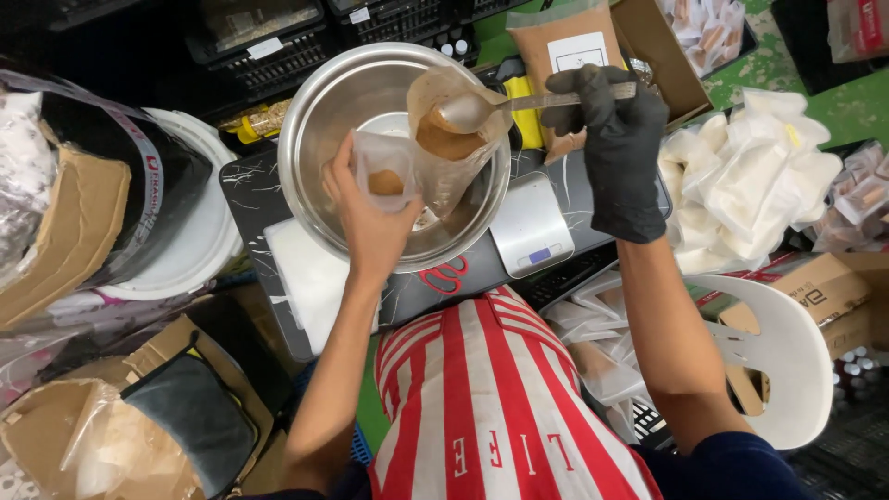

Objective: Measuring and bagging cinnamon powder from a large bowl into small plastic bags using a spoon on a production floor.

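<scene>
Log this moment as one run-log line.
left hand: holds clear pouch | right hand: gloved, holds spoon in pouch | under: steel bowl

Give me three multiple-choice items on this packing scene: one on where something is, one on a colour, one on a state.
1. Where is the small scale?
A. Right of the metal bowl
B. Inside the bowl
C. On the white chair

2. What colour is the glove on the right hand?
A. White
B. Black
C. Blue

3. What is the state of the clear bag held by the left hand?
A. Sealed and empty
B. Lying flat
C. Open, with brown powder in it

Answers: 1 A, the scale sits beside the bowl's right rim. 2 B, the glove gripping the spoon is black. 3 C, the spoon's bowl sits at the open mouth, above the brown powder.
</scene>
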